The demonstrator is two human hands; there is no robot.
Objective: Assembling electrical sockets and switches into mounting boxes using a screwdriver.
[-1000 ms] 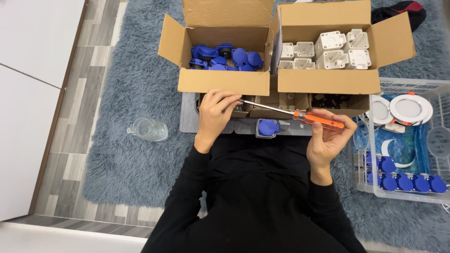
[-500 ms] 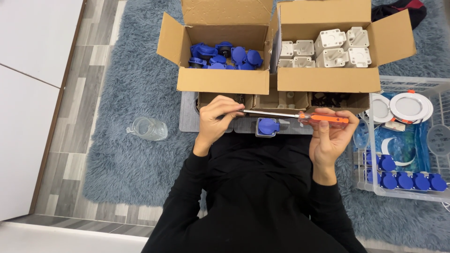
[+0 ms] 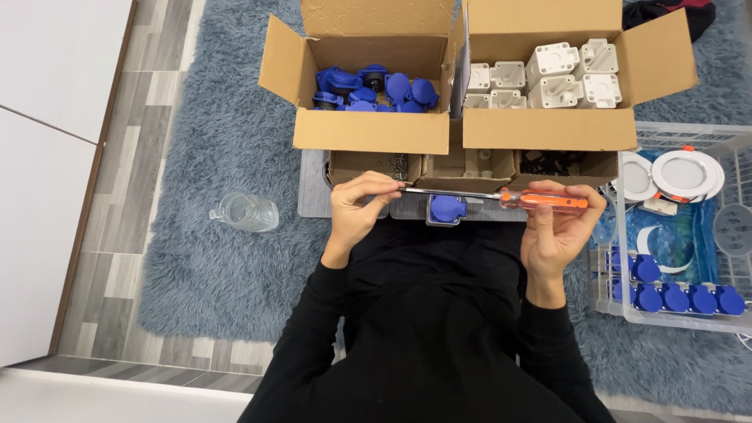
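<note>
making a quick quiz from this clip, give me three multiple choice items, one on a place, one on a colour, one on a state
1. Where does the clear glass jar lie?
A. in the wire basket
B. on the rug, on the left hand's side
C. inside a cardboard box

2. What colour is the screwdriver handle?
A. orange
B. green
C. black

3. How is the screwdriver held?
A. upright in one hand
B. lying loose on the rug
C. level between both hands

Answers:
1 B: the jar lies on its side on the blue rug.
2 A: the handle in the right hand is orange.
3 C: the left hand pinches the tip end, the right grips the handle.
</note>
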